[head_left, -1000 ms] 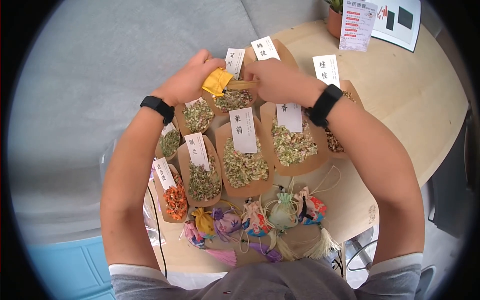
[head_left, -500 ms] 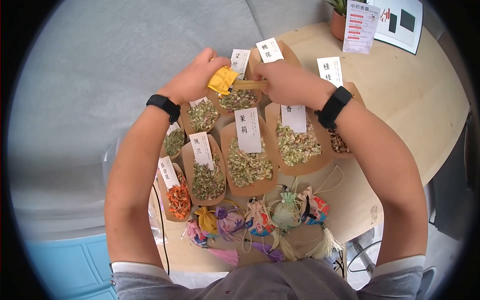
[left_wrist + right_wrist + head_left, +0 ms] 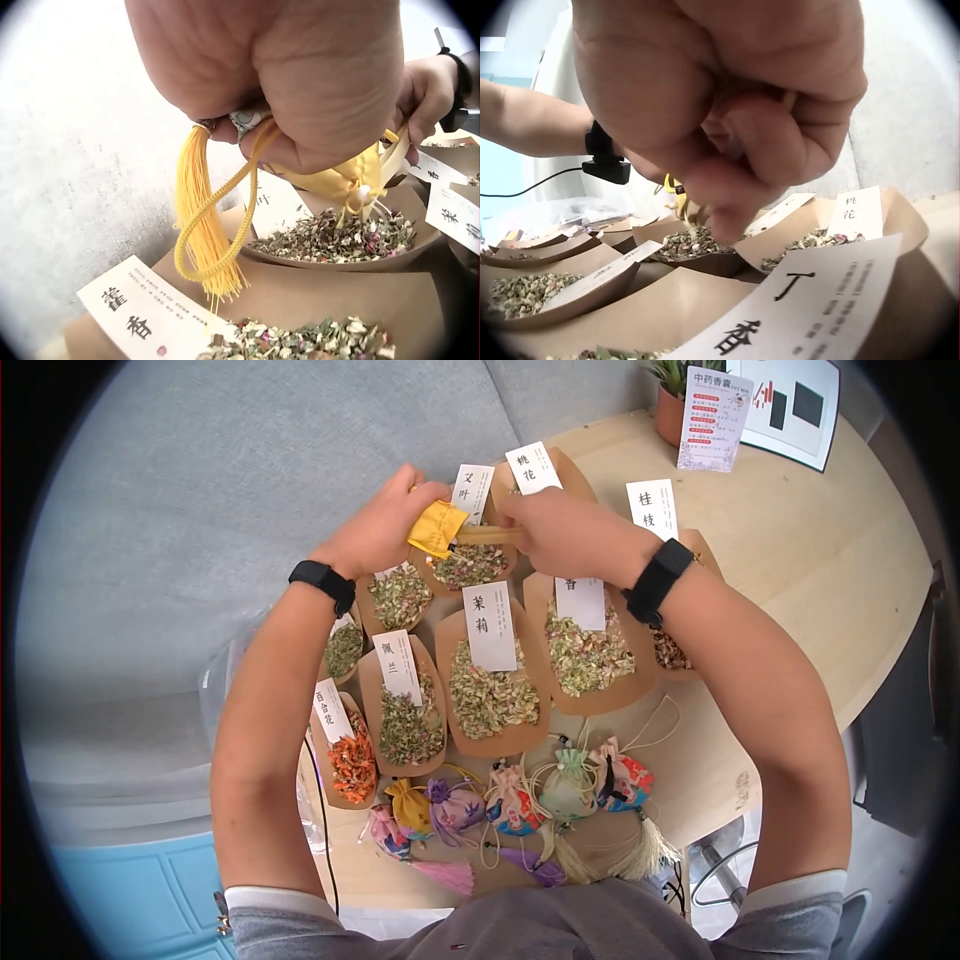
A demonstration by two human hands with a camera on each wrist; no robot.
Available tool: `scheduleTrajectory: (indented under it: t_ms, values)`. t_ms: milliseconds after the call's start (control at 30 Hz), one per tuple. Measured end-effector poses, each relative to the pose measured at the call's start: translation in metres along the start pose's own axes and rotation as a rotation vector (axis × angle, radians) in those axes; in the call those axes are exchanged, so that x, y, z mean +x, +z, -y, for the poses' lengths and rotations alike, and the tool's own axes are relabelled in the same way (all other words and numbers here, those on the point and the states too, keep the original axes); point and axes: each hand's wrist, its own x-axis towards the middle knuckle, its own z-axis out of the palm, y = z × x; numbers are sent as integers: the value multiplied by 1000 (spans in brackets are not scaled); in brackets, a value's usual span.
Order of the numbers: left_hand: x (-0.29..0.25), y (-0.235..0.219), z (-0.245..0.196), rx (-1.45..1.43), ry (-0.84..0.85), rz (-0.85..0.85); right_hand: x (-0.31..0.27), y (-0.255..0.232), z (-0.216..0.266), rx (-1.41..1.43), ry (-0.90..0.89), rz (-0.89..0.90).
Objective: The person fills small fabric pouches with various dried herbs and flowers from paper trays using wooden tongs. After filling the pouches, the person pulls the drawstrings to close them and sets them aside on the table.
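Now my left hand (image 3: 375,530) grips the yellow sachet (image 3: 434,528) above the herb tray (image 3: 470,565); my right hand (image 3: 555,530) pinches the wooden scoop (image 3: 490,535). I should tip slowly, keeping the mouth open.

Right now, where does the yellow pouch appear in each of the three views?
Head: yellow pouch at upper centre, gripped by the left hand.
Left wrist: right of centre, under the hand, tassel hanging left.
Right wrist: only a small yellow bit at centre.
Shared landmark: the paper tray of dried herbs beneath it.
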Motion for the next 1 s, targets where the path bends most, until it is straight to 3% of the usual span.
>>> scheduleTrajectory:
  t_ms: [100,200,300,400,500,633,700,767,833,900,1000]
  values:
    - [2,2,0,-2,20,-19,-3,-2,2,23,15,-54]
    - [-4,2,3,-21,30,-52,0,-3,1,-50,-31,55]
    - [-4,2,2,-1,16,-44,-5,-5,3,66,49,-36]
    - [-5,3,4,-14,-9,-46,-5,-4,-2,-77,-23,26]
    - [-16,1,12,-76,-40,-87,-19,-15,-10,61,60,17]
    - [-36,-1,15,-93,-41,-319,-29,-6,-17,140,74,-78]
    - [-50,1,11,-73,-50,-438,-32,-7,-3,311,222,-81]
    - [-71,3,0,-374,-202,-551,-38,-8,30,462,245,-130]
    - [-104,-5,-50,-597,-172,-628,-39,-6,87,472,180,-163]
    - [-131,-5,-77,-599,-223,-686,-35,6,128,606,-106,-413]
    - [-182,-9,-108,-509,-226,-761,-25,16,180,623,-183,-407]
